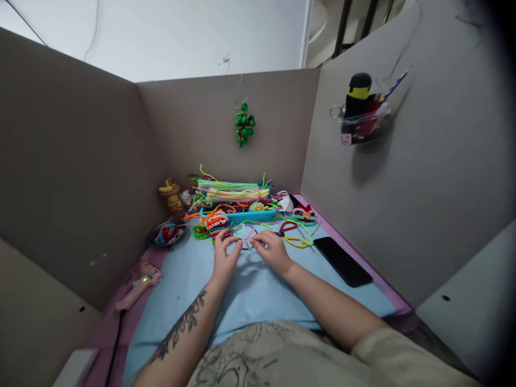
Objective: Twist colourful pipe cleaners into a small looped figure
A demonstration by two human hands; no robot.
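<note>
My left hand (226,256) and my right hand (274,251) meet above the blue sheet, fingertips pinched. Between them is a pink pipe cleaner (249,235), held from both sides. A purple loop shows around it, partly behind my fingers; how the pieces join is too small to tell. Just beyond my left hand lie braided pieces, one striped orange, white and red (216,219) and one green (200,231). Loose pipe cleaners in red (288,226) and yellow (296,243) rest to the right of my right hand.
A blue tray (253,216) heaped with colourful pipe cleaners stands at the back. Left are a dark bowl (153,236), a yellow-brown cup (173,199) and a pink glue gun (141,287) with a cord. A black phone (342,262) lies right. Grey panels enclose the table.
</note>
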